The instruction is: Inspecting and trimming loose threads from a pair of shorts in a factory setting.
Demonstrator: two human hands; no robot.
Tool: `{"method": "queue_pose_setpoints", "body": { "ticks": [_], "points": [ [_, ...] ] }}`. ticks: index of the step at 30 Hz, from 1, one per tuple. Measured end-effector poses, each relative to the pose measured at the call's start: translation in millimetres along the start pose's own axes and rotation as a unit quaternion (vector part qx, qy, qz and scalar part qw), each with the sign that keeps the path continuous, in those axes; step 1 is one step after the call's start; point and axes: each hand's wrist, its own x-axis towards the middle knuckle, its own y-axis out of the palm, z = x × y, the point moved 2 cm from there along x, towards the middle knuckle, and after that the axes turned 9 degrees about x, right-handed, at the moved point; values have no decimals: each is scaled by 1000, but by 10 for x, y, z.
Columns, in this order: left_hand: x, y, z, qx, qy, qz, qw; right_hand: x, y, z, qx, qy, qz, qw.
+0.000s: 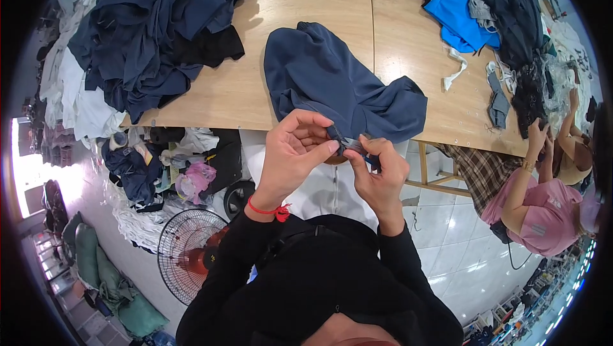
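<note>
A dark navy garment point(322, 74) lies crumpled at the table's near edge, with part of it drawn toward me. My left hand point(287, 157) pinches a small edge of it between thumb and fingers. Closed round a small pair of thread snips point(359, 146), with metal blades and a dark blue handle, is my right hand point(382, 173). The blades point left and meet the pinched edge. Whether they touch fabric or a thread is too small to tell.
A large pile of navy garments point(150, 33) covers the table's far left. Blue and dark clothes point(456, 10) lie at the far right, near a white strip point(454, 68). A floor fan point(191, 256) stands at my lower left. Two people in pink point(539, 218) and tan work at right.
</note>
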Motion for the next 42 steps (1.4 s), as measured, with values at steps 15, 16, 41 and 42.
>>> {"method": "queue_pose_setpoints", "body": {
  "ticks": [15,16,41,42],
  "points": [
    [642,-1379,176,229,151,-327,904,-76,-1304,-724,59,163,-352,920],
    [613,-1285,207,462,170,-260,831,-114,-1352,-768,58,162,-354,919],
    [876,-147,385,508,267,-27,819,-174,194,-1358,1,340,-60,939],
    [920,-143,450,504,270,-21,820,-173,182,-1312,25,339,-67,938]
  ]
}}
